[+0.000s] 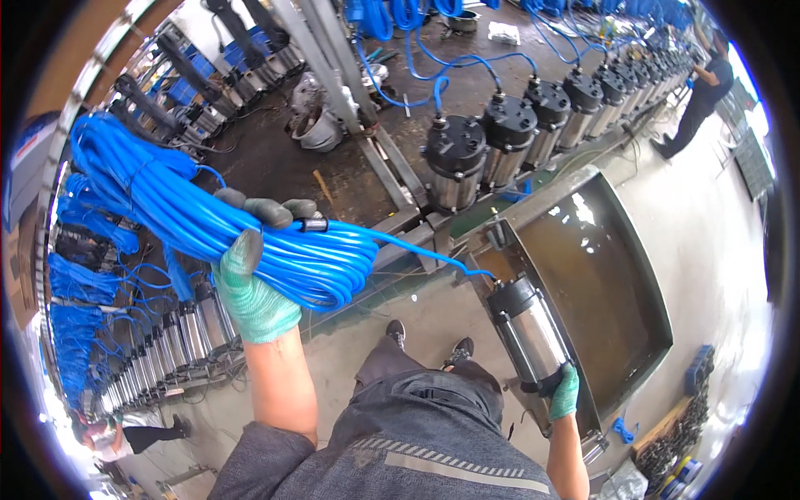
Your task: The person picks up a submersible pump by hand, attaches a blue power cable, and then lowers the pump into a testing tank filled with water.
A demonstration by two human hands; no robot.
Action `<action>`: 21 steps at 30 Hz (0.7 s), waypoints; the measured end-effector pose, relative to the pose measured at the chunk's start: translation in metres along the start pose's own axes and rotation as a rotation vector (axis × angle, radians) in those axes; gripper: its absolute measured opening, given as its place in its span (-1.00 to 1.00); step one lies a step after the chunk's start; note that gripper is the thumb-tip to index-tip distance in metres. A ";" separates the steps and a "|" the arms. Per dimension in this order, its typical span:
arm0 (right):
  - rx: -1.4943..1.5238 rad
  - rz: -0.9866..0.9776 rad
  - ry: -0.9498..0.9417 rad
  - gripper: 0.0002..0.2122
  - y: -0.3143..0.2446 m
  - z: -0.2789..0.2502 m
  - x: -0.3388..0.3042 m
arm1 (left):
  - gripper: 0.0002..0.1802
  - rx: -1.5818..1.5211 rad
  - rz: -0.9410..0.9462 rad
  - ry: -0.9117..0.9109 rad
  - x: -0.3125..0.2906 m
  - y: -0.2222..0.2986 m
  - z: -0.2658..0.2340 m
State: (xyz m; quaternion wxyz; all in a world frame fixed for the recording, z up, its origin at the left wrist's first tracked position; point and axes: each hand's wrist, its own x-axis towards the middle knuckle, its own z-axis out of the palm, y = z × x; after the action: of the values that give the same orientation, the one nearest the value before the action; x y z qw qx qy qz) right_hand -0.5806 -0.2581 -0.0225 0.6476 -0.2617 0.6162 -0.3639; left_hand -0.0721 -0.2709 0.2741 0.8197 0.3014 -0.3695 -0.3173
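My left hand [252, 298], in a green glove with dark grey fingertips, is closed round a thick coil of blue cable [187, 204] held up at the left. A single blue strand runs from the coil to the black top of a steel submersible pump [533, 333]. The pump lies tilted at the near side of a metal water tank [646, 254], its top pointing away from me. My right hand [566, 394], in a similar green glove, grips the pump's lower end; some of its fingers are hidden behind it.
Several upright pumps [508, 137] with black tops line the bench beyond the tank, blue cables rising from them. Brownish water fills the tank. More pumps [183, 333] and hanging blue coils [79, 325] stand at the left. One person [704, 92] is at the far right, another [117, 437] at the lower left.
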 end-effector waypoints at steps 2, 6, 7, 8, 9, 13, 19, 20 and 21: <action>0.052 -0.033 -0.079 -0.64 0.000 0.034 -0.007 | -0.52 -0.002 0.011 -0.060 0.008 0.029 -0.013; -0.042 0.037 -0.202 -0.66 0.023 0.113 -0.003 | -0.52 0.075 0.162 -0.084 0.033 0.091 -0.025; -0.106 0.004 -0.255 -0.58 0.046 0.133 0.015 | -0.51 0.082 0.179 -0.073 0.040 0.103 -0.025; -0.170 -0.028 -0.308 -0.49 0.066 0.152 0.031 | -0.51 0.097 0.197 -0.076 0.047 0.113 -0.027; -0.170 -0.026 -0.345 -0.47 0.066 0.190 0.026 | -0.51 0.134 0.222 -0.072 0.050 0.127 -0.033; 0.029 0.132 -0.449 -0.58 0.062 0.344 -0.008 | -0.56 0.384 0.282 0.023 0.063 0.150 -0.042; 0.093 0.409 -0.439 -0.56 0.069 0.484 -0.026 | -0.63 0.461 0.285 0.054 0.086 0.152 -0.103; 0.107 0.413 -0.432 -0.55 0.084 0.495 -0.012 | -0.60 0.490 0.260 0.054 0.087 0.153 -0.116; 0.053 0.363 -0.444 -0.57 0.092 0.499 -0.006 | -0.56 0.515 0.228 0.057 0.087 0.148 -0.132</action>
State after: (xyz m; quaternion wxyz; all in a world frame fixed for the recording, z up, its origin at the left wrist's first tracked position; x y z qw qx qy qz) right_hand -0.0733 -0.2534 -0.0393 0.8277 -0.2035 0.4864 -0.1919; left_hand 0.1228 -0.2101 0.3464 0.7566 0.4651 -0.4463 -0.1100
